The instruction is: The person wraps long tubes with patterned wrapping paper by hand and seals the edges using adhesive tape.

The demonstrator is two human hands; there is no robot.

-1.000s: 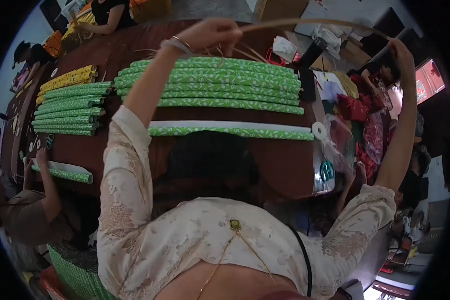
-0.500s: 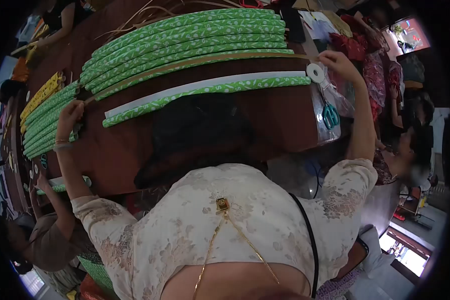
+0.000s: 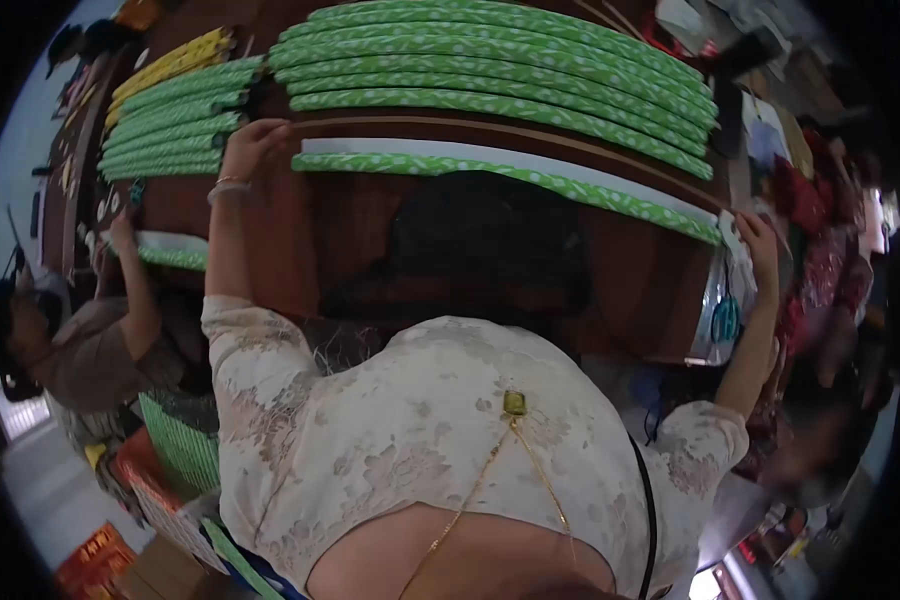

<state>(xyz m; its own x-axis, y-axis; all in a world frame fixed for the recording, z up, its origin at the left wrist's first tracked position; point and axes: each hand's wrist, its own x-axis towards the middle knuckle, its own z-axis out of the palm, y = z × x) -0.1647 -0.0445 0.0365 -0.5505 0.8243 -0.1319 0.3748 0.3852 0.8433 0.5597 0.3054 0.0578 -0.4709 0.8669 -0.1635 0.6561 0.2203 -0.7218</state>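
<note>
A long, thin tan strip stretches from one of my hands to the other, low over the table. My left hand is closed on its left end, and my right hand pinches its right end. Just nearer to me lies a green patterned sheet, part-rolled, with a band of its white underside showing along the far edge. Beyond the strip, several green patterned rolls lie side by side. Teal-handled scissors rest below my right hand.
At left, shorter green rolls and yellow rolls lie on the dark red table. A co-worker sits at left with hands near another green sheet. A black object lies before me; red shiny packages are at right.
My view has turned, so the table's contents appear shifted. The strip has come nearer to the part-rolled green sheet, away from the stacked rolls. Both hands still hold its ends.
</note>
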